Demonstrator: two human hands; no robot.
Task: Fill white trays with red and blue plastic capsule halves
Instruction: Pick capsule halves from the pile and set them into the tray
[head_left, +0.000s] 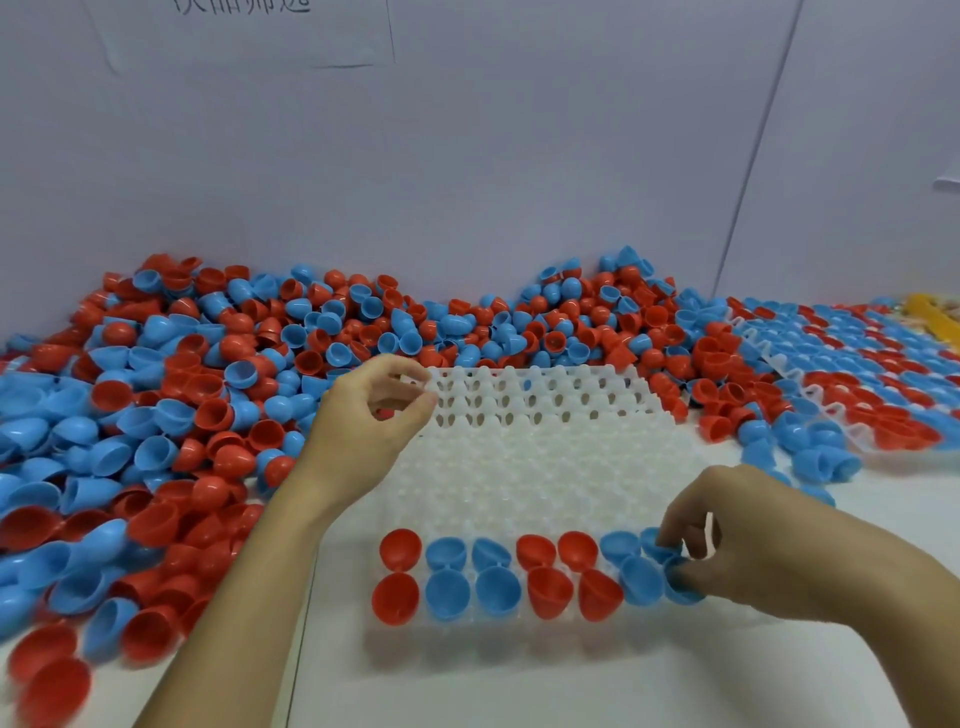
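- White tray (545, 467) lying flat on the table (571, 691), close to the near edge, roughly midway along it.
- Two near rows of the tray filled, seven cups across, left to right: red, blue, blue, red, red, blue, blue. All other cups vacant.
- Right hand (727, 540) at the tray's near right corner, fingers curled down onto a blue capsule half (683, 584) seated in the last cup of the nearest row; fingertips pinching its rim.
- Left hand (374, 415) raised over the tray's far left corner, thumb and forefinger brought close together, other fingers loosely bent. Something small and dark glimpsed between the fingertips; cannot tell whether anything is held.
- Loose heap of capsule halves (208, 395), red and blue mixed, covering the left side of the table and running along the far edge against the wall (467, 156).
- Second tray (857, 374) toward the far right corner of the table, already loaded with red and blue halves in alternating bands; part of its white rim showing.
- Yellow object (930, 312) at the far right edge, blurred, not identifiable.
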